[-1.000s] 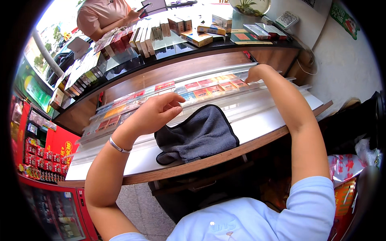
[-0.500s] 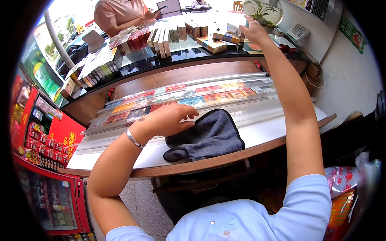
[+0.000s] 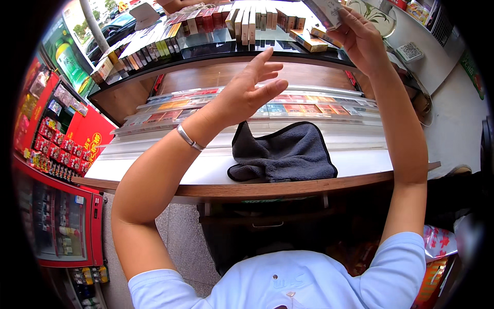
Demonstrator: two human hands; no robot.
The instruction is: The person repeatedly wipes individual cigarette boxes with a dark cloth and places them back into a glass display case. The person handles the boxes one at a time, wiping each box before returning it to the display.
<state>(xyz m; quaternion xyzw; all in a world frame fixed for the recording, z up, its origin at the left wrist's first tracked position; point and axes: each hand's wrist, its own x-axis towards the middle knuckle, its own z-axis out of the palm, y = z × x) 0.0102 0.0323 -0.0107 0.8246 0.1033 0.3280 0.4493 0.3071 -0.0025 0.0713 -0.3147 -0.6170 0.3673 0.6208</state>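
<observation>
My right hand point(image 3: 360, 38) is raised over the far right of the glass counter top point(image 3: 211, 40). Its fingers and thumb grip one end of a flat, pale narrow box point(image 3: 324, 12), whose far end runs out of the picture. Over the middle of the lower shelf, my left hand point(image 3: 249, 92) is open and empty, fingers stretched toward the counter. A dark grey cloth with black edging point(image 3: 285, 154) lies crumpled on the white shelf edge below it.
Long boxes point(image 3: 252, 23) stand in a row along the counter; yellowish ones point(image 3: 309, 41) lie flat at its right. Clear strips divide the flat packs point(image 3: 303, 109) on the lower shelf. A red display fridge point(image 3: 62, 221) stands left. Part of another person point(image 3: 175, 5) shows beyond the counter.
My right hand has taken hold of the pale box and lifted it. My left hand has moved up and forward, away from the cloth, and its fingers have straightened. The view has shifted.
</observation>
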